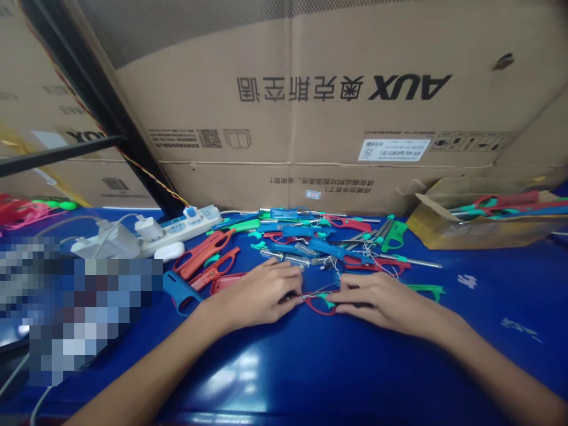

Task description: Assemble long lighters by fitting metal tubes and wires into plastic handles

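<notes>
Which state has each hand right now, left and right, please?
Left hand: closed, pinching the left side of the red handle.
Right hand: partly curled at the green trigger piece; whether it grips cannot be told.

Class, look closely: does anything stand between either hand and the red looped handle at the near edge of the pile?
Nothing visible does. The left hand and right hand are both at the red looped handle, from opposite sides. The loose parts lie beyond it, not between.
</notes>
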Available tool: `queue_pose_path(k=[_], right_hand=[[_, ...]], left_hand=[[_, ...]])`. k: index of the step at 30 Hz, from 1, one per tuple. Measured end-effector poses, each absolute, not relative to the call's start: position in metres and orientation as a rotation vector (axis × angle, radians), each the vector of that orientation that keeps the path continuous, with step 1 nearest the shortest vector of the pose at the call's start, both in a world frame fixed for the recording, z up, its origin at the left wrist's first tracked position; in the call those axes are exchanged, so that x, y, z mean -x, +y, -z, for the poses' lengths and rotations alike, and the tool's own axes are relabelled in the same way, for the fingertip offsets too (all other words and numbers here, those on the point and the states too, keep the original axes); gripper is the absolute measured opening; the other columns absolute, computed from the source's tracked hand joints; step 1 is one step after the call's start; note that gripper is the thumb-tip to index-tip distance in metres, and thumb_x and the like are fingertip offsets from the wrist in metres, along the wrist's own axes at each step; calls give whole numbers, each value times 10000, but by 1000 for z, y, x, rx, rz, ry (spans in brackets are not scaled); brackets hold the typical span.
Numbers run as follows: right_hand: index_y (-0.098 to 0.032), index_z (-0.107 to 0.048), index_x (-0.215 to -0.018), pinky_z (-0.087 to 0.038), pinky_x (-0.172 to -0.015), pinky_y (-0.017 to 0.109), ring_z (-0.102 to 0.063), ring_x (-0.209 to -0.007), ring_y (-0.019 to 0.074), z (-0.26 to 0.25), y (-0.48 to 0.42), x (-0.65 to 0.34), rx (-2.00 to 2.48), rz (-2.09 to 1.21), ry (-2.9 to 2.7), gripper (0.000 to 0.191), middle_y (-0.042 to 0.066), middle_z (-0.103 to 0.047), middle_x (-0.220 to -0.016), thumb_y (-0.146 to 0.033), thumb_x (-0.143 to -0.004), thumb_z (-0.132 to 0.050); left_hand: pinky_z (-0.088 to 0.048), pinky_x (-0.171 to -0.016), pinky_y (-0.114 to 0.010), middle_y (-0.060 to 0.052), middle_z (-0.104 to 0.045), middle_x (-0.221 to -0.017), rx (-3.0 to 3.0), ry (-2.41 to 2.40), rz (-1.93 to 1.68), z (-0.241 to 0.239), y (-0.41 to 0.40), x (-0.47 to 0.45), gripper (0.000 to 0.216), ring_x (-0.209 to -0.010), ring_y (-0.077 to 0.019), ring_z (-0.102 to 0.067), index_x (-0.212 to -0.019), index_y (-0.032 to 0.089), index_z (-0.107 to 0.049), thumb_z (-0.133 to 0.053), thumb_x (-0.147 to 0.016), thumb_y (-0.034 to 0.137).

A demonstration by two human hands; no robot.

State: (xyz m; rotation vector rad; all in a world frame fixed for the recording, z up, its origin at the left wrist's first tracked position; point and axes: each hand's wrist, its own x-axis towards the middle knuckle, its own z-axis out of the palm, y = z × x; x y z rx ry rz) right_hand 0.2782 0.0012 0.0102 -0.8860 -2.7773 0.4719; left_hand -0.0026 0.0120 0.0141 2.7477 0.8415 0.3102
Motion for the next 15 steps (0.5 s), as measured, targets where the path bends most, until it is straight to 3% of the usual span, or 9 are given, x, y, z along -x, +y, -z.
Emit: queue_pose_path(k=[7, 12, 15], right_hand=[[-254, -696, -1210, -529, -718, 289, -668, -853, 165, -6, 13, -294, 915, -236, -2629, 328, 64, -702, -1027, -381, -1038, -447], [-217, -722, -1167, -551, -737, 306, -679, -846, 178, -7, 26, -312, 962, -83, -2536, 330, 76, -716, -999, -354, -1029, -454], [-209, -718, -1182, -552, -746, 301, -685, -853, 180, -9, 31, -319, 977, -50, -2491, 327, 76, -718, -983, -348, -1023, -469]], left_hand=[[-383, -937, -372, 1, -636, -931, -2798, 909, -212, -24, 9, 4, 70, -936, -189, -595, -832, 189, -598, -645, -875, 217], [-401, -904, -380, -17, -647, -966, -2840, 899, -259, -23, 13, 7, 331, -948, -215, -597, -962, 201, -649, -609, -941, 529], [-410, -880, -359, -25, -650, -1006, -2897, 924, -334, -19, 20, 9, 343, -963, -208, -595, -1032, 204, -644, -499, -1013, 515]])
